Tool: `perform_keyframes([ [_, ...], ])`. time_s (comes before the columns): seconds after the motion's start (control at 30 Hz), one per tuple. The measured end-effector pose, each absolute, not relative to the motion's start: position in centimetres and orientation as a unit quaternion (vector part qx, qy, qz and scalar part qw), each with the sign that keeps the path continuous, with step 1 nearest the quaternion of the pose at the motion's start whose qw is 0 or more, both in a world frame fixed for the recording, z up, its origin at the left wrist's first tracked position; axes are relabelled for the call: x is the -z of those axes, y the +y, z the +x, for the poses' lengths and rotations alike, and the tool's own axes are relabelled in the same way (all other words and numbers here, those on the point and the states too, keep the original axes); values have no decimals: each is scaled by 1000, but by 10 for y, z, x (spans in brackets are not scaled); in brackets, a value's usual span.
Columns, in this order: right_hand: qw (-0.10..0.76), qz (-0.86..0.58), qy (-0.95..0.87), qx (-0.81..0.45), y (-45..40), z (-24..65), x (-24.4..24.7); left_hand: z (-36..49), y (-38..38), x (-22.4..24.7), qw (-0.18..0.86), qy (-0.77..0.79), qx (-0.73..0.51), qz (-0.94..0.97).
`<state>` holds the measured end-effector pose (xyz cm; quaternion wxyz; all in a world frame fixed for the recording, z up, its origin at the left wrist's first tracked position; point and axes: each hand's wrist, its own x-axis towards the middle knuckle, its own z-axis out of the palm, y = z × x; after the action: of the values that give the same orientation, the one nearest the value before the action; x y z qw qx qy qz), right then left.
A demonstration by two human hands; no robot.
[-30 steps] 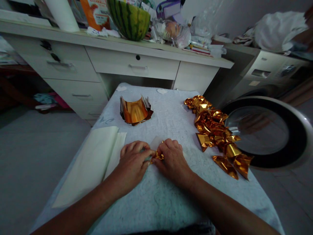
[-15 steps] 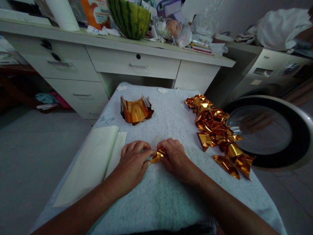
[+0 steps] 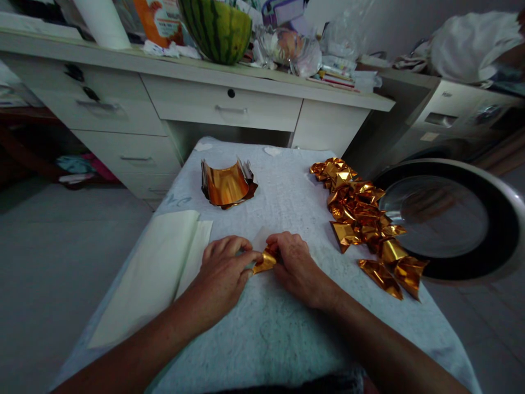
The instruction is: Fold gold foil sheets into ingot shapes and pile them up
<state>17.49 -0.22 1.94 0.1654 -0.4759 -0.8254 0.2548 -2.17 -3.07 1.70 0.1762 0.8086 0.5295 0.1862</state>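
Between my hands, low over the cloth-covered table (image 3: 262,339), is a small piece of gold foil paper (image 3: 264,264). My left hand (image 3: 227,262) pinches its left end between thumb and forefinger. The fingers of my right hand (image 3: 293,265) are curled round its right end and hide part of it. A pale translucent sheet (image 3: 260,238) shows just behind the foil. To the left lie white paper sheets (image 3: 151,273). Farther back stands a curved stack of gold foil sheets (image 3: 225,185). Several folded gold foil pieces (image 3: 361,210) form a heap along the right side.
A washing machine's round door (image 3: 502,219) hangs open against the table's right side. Behind the table is a white desk with drawers (image 3: 229,109), bearing a cut watermelon (image 3: 219,33), a paper roll (image 3: 100,22) and plastic bags.
My right hand has shifted slightly to the right along the foil, showing a little more of it. My left hand keeps its pinch in nearly the same place.
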Motion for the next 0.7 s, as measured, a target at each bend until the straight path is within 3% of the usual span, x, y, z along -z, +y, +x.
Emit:
perform_keyframes([
  [0.5, 196, -468, -825, -250, -4, 173, -17, -21, -33, -21, 162, 517, -178, 821],
  [0.7, 279, -435, -801, -304, -2, 181, -15, -15, -31, -19, 139, 523, -197, 818],
])
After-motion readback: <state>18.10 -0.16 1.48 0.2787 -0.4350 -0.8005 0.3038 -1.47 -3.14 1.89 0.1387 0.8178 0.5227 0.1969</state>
